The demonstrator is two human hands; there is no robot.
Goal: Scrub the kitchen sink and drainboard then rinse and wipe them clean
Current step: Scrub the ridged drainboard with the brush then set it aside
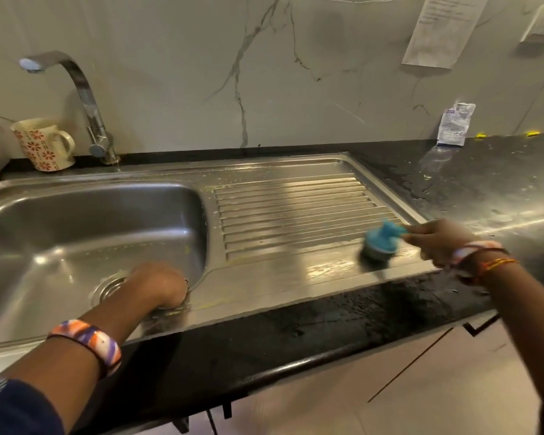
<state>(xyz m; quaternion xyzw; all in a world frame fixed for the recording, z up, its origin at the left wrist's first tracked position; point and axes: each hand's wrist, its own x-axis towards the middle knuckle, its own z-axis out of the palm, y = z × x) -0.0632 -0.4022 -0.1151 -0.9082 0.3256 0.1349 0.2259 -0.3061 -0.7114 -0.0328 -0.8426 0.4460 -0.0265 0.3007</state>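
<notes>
The steel sink basin (60, 227) lies at the left, with its drain (107, 288) near the front. The ribbed drainboard (296, 211) stretches to the right, wet and streaked with soapy residue. My right hand (437, 240) grips the blue handle of a scrub brush (379, 243), whose dark scrubbing head presses on the drainboard's front right corner. My left hand (157, 285) is curled over the sink's front rim, at the corner between basin and drainboard. What its fingers hold, if anything, is hidden.
A steel tap (85, 98) stands behind the basin. Beside it sits a floral mug (43, 146). The wet black countertop (468, 183) runs to the right, and a small sachet (454, 124) leans against the marble wall. A paper notice (443, 29) hangs above.
</notes>
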